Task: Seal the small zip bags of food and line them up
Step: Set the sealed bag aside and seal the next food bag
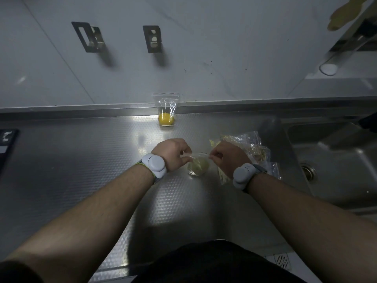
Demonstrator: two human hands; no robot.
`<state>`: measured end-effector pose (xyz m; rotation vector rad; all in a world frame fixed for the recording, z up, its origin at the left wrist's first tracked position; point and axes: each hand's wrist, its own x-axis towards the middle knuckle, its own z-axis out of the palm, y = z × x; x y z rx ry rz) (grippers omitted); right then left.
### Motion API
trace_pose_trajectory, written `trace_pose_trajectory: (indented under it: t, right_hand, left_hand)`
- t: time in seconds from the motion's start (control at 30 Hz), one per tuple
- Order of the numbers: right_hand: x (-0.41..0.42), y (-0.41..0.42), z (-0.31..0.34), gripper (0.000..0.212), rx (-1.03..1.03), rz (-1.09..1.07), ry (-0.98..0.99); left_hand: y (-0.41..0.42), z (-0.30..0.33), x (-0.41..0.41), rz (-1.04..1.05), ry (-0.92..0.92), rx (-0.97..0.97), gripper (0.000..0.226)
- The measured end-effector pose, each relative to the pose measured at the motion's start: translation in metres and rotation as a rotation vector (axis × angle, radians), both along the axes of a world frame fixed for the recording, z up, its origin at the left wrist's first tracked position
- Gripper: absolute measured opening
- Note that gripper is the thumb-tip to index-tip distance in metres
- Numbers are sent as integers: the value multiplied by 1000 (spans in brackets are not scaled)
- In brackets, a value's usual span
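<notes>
Left hand (173,154) and right hand (226,158) each pinch an end of the green bag's (197,165) top. Behind it, the yellow bag (166,111) leans on the wall; a bag pile (253,148) lies to its right.

Yellow food (166,120) in clear bag, silver dimpled counter (81,160), pale-grey wristbands (154,165)

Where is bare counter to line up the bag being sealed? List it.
Free: dimpled steel counter left of the upright clear bag holding yellow food, along the backsplash. Crowded: right, where crumpled clear bags lie by the sink, behind the right hand.
</notes>
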<state>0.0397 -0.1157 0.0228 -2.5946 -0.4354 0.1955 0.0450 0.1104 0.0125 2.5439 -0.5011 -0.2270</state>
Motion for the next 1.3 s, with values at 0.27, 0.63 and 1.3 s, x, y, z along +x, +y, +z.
trace_pose_trajectory:
  t: [0.27, 0.63, 1.3]
  right_hand:
    - [2, 1, -1, 11, -5, -3, -4]
    - [6, 4, 2, 12, -15, 53, -4]
    - [9, 11, 7, 11, -1, 92, -26]
  left_hand:
    - [-7, -1, 2, -22, -40, -28, 11]
    - [-8, 0, 3, -44, -24, -42, 17]
    - [-15, -1, 6, -60, -42, -91, 11]
